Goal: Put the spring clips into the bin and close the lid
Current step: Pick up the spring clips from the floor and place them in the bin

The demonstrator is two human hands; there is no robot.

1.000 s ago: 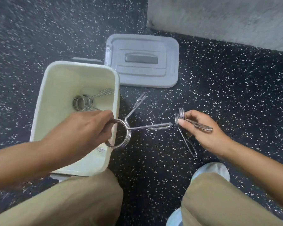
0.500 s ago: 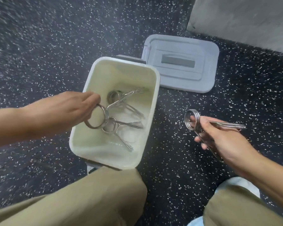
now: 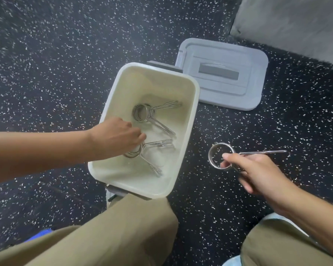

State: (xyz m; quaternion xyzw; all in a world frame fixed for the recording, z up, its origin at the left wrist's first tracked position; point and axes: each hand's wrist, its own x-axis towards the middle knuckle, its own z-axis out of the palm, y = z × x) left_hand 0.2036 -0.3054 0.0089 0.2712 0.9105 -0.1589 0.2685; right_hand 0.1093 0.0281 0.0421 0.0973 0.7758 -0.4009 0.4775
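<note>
A cream plastic bin stands open on the dark speckled floor. Inside it lies one metal spring clip near the far end. A second spring clip rests on the bin's floor, its coil under my left hand, whose fingers are curled on that coil. To the right of the bin, my right hand holds a third spring clip above the floor, coil to the left and handle pointing right. The grey lid lies flat on the floor behind the bin, to its right.
A grey concrete block fills the top right corner. My knees in khaki trousers are at the bottom, one touching the bin's near end. A light blue shoe shows between them.
My left hand has carried its clip from beside the bin down onto the bin's floor. My right hand has lifted its clip off the floor. The view has shifted left.
</note>
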